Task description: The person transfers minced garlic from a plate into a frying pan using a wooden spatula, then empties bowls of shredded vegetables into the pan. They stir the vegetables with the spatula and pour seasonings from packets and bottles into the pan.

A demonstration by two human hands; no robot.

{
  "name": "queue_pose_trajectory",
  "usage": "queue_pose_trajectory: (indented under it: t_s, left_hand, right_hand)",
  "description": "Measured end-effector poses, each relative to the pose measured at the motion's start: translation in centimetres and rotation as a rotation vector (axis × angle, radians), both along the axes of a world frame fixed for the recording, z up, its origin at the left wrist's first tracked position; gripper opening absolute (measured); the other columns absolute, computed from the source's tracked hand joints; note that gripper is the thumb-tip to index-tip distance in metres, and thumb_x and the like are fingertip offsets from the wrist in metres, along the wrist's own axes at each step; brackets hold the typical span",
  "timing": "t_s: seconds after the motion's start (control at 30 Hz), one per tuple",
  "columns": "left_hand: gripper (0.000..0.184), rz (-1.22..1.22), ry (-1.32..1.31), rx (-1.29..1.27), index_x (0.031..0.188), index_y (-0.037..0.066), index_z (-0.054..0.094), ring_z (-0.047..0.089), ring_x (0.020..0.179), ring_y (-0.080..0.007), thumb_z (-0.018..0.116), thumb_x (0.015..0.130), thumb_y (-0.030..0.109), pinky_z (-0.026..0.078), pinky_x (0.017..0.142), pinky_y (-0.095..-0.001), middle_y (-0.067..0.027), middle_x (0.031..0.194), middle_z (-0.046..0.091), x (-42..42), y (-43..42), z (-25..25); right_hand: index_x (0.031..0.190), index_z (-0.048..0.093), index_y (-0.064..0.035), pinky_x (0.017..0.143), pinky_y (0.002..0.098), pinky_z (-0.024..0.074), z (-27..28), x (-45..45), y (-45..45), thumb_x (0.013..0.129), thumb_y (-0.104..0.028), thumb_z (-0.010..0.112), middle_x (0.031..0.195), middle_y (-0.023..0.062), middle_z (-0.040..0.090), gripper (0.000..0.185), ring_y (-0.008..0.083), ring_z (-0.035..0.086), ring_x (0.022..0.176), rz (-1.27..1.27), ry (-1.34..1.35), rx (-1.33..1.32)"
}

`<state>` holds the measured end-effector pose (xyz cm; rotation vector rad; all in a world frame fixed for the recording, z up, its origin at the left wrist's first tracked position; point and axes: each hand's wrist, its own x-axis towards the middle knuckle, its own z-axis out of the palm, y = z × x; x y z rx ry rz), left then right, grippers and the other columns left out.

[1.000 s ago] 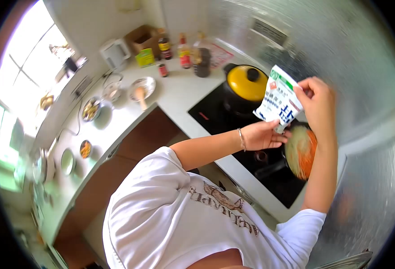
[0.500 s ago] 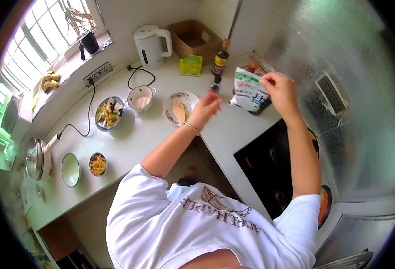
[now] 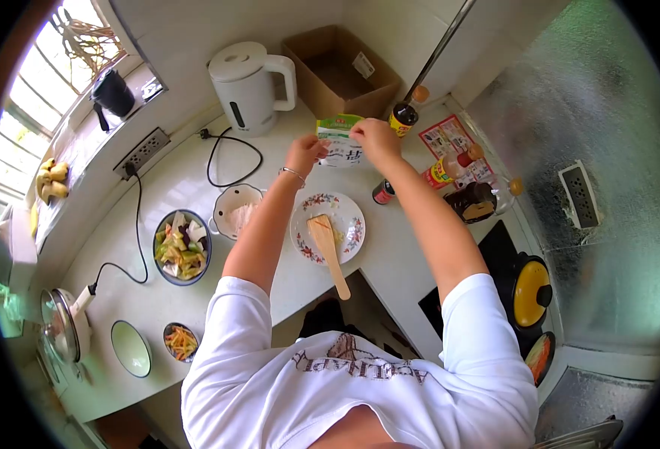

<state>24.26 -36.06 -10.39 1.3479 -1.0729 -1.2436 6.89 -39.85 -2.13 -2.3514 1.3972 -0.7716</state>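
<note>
Both hands are at a white and green salt packet [image 3: 343, 152] near the back of the counter, in front of the cardboard box. My right hand [image 3: 379, 142] pinches its upper right corner. My left hand [image 3: 305, 156] has its fingers closed at the packet's left edge. Below the hands, a wooden spatula [image 3: 328, 251] lies across a flowered plate [image 3: 354, 224], its handle sticking out over the rim. Left of the plate, partly behind my left forearm, is a white handled bowl [image 3: 224, 200] with pale pink food. A small dark bottle [image 3: 383, 191] stands beside my right forearm.
A white kettle [image 3: 244, 90] and a cardboard box [image 3: 322, 82] stand at the back. Several sauce bottles [image 3: 450, 168] line the right side, near a yellow-lidded pot [image 3: 530, 292]. Bowls of chopped vegetables [image 3: 182, 251] and cut strips [image 3: 180, 342] sit left. A black cord [image 3: 144, 247] crosses the counter.
My right hand has carried the salt packet leftward from beside the bottles. My left hand has moved up and left from above the plate to the packet. The view has shifted too.
</note>
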Motion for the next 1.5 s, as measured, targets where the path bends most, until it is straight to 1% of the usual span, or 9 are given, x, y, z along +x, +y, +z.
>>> queue_pose_trajectory:
  t_s: [0.43,0.53,0.67,0.87,0.93,1.07,1.27,1.33,1.5]
  left_hand:
    - [0.015,-0.012,0.184,0.013,0.095,0.012,0.057,0.059,0.082,-0.0118,0.046,0.091,0.021,0.045,0.074,-0.0247,-0.0036,0.086,0.062,2.5,-6.6,-8.6]
    - [0.017,0.101,0.181,0.038,0.104,0.011,0.052,0.059,0.083,-0.0141,0.047,0.091,0.020,0.046,0.074,-0.0259,-0.0052,0.090,0.061,1.9,-5.8,-6.8]
    - [0.033,0.213,0.129,0.089,0.115,0.005,0.040,0.060,0.077,-0.0169,0.052,0.087,0.017,0.048,0.068,-0.0272,-0.0081,0.087,0.060,0.7,-4.1,-5.0]
    - [0.034,0.245,0.169,0.190,0.112,0.002,0.040,0.055,0.064,-0.0126,0.053,0.083,0.013,0.045,0.059,-0.0238,-0.0050,0.077,0.056,-2.2,0.6,-2.3]
    - [0.030,0.242,0.136,0.123,0.110,0.003,0.043,0.053,0.063,-0.0098,0.052,0.083,0.011,0.041,0.056,-0.0213,-0.0033,0.076,0.055,-4.1,2.0,0.0]
    - [0.024,0.119,0.104,-0.296,0.109,0.003,0.046,0.051,0.064,-0.0095,0.050,0.085,0.004,0.042,0.060,-0.0211,-0.0037,0.076,0.053,-8.0,4.3,5.0]
    - [0.062,-0.062,-0.591,-0.946,0.120,0.004,0.042,0.055,0.089,-0.0269,0.071,0.068,0.021,0.040,0.086,-0.0394,-0.0129,0.097,0.057,-17.1,7.7,14.2]
    - [0.067,-0.079,-0.619,-0.983,0.120,0.005,0.042,0.055,0.089,-0.0276,0.073,0.065,0.026,0.037,0.090,-0.0420,-0.0131,0.097,0.058,-19.9,9.0,17.0]
    - [0.070,-0.279,-0.567,-0.978,0.115,0.007,0.049,0.059,0.080,-0.0254,0.077,0.057,0.034,0.039,0.087,-0.0435,-0.0088,0.088,0.062,-25.1,14.4,19.2]
  right_hand:
    - [0.076,0.059,-0.0045,0.064,0.0365,0.0466,-2.7,-10.5,-4.3,0.069,-0.013,0.066,0.074,0.0113,0.060,0.013,0.0271,0.059,0.070,-0.329,-0.089,0.094]
    - [0.078,0.056,-0.0043,0.064,0.0368,0.0455,0.0,-12.9,-1.8,0.069,-0.011,0.067,0.073,0.0103,0.058,0.016,0.0262,0.057,0.067,-0.441,-0.154,0.152]
    - [0.085,0.050,-0.0051,0.065,0.0377,0.0428,3.9,-15.8,1.8,0.069,-0.010,0.070,0.086,0.0098,0.053,0.026,0.0261,0.051,0.071,-0.532,-0.099,-0.258]
    - [0.101,0.056,-0.0063,0.075,0.0389,0.0461,6.0,-18.9,0.5,0.074,-0.031,0.068,0.098,0.0134,0.056,0.038,0.0314,0.056,0.094,-0.565,0.183,-0.268]
    - [0.093,0.060,-0.0048,0.076,0.0398,0.0461,5.0,-19.8,-0.7,0.073,-0.032,0.068,0.088,0.0144,0.061,0.035,0.0315,0.058,0.088,-0.514,0.378,0.089]
    - [0.081,0.061,-0.0033,0.067,0.0380,0.0477,5.5,-20.0,0.1,0.071,-0.028,0.068,0.073,0.0147,0.064,0.027,0.0304,0.061,0.072,-0.492,0.295,0.010]
    - [0.087,0.056,-0.0007,0.059,0.0322,0.0479,18.4,-18.7,9.3,0.074,-0.026,0.068,0.062,0.0114,0.062,0.030,0.0271,0.061,0.059,-0.535,0.150,-0.044]
    - [0.091,0.055,-0.0030,0.057,0.0274,0.0453,22.1,-19.0,14.0,0.073,-0.025,0.072,0.068,0.0097,0.062,0.033,0.0159,0.060,0.061,-0.438,-0.040,-0.099]
    - [0.088,0.051,-0.0022,0.056,0.0242,0.0436,24.5,-23.9,23.5,0.073,-0.021,0.072,0.062,0.0060,0.060,0.033,0.0134,0.056,0.056,-0.472,-0.099,-0.194]
